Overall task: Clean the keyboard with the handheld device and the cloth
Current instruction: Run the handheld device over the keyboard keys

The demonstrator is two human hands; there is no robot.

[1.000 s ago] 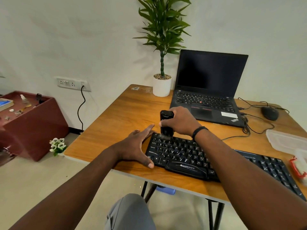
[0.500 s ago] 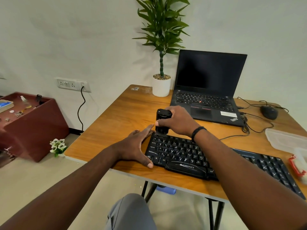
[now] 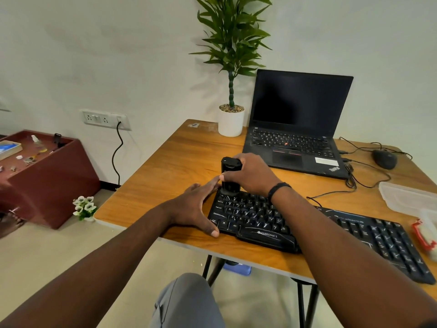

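A black keyboard [image 3: 255,218] lies along the front edge of the wooden table [image 3: 170,171]. My right hand [image 3: 250,174] grips a black handheld device [image 3: 229,171] upright, its lower end on the keyboard's top left corner keys. My left hand [image 3: 194,209] rests flat against the keyboard's left end, fingers straight, thumb at the front corner. My right forearm covers the keyboard's middle. No cloth is plainly visible.
An open laptop [image 3: 298,129] and a potted plant [image 3: 231,114] stand at the back. A mouse [image 3: 385,158] with cables sits back right. A clear plastic container [image 3: 406,197] and a red-and-white item [image 3: 425,235] lie at the right edge. A maroon cabinet [image 3: 47,176] stands left.
My right hand has slid the device a little to the left, toward the keyboard's top left corner. My left hand has stayed in place against the keyboard's end.
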